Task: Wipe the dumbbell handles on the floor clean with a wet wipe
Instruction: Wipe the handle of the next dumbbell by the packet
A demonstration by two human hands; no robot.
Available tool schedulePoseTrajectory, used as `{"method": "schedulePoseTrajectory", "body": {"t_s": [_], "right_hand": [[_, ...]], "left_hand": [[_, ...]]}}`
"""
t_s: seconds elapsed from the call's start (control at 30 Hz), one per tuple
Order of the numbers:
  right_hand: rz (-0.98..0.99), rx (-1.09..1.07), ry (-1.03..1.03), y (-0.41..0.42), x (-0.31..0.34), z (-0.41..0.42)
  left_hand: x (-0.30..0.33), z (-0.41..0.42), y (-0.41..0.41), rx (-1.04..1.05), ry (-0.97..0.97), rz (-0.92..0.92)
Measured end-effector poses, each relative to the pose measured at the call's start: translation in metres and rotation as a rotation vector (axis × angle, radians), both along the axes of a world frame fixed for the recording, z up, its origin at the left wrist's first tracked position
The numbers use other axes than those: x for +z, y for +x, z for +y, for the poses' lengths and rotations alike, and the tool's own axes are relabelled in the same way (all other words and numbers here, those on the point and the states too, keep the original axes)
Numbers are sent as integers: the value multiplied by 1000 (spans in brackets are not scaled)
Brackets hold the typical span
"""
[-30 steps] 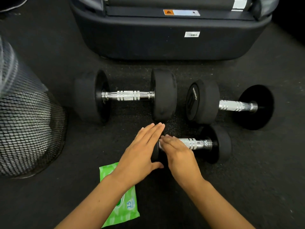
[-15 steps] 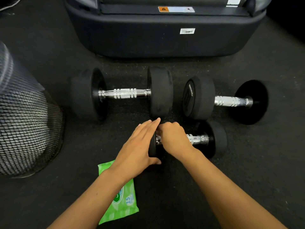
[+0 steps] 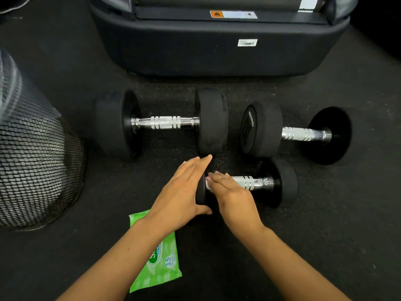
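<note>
Head view: our L hand (image 3: 182,192) lies flat vs small dumbbell (image 3: 249,183) end; R hand (image 3: 233,192) fingers straight, pressing its handle (image 3: 253,182).

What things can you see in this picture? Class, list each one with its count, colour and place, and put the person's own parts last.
Large dumbbells: two, black ends with silver handles, side by side on the floor before the machine.
Small dumbbell: one, black and silver, nearest the person, under the hands.
Wipes pack: one, green, on the floor, partly under the left forearm.
Mesh bin: one, black, at the left edge.
Machine base: one, dark, at the top, bearing labels.
Floor: black, speckled.
Left hand: fingers straight, against the small dumbbell's left end.
Right hand: fingers straight, on its handle.
</note>
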State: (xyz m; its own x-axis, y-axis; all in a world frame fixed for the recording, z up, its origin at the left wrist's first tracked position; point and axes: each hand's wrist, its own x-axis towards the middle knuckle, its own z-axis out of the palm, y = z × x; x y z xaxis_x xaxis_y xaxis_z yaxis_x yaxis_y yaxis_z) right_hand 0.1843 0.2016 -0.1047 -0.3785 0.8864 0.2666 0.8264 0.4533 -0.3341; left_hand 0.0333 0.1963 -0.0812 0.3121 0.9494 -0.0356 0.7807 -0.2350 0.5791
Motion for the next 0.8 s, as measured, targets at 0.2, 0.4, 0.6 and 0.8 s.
{"method": "schedulePoseTrajectory", "body": {"t_s": [0.2,0.4,0.6,0.8], "right_hand": [[125,56,69,4,-17,-11],[160,73,114,2,-23,-7],[50,62,93,25,-12,-6],[-135,-101,-366,-11,32,34]], "left_hand": [[2,-1,1,-10,33,19],[3,0,2,-10,33,42],[5,-2,1,-32,33,74],[5,-1,1,-23,11,45]]}}
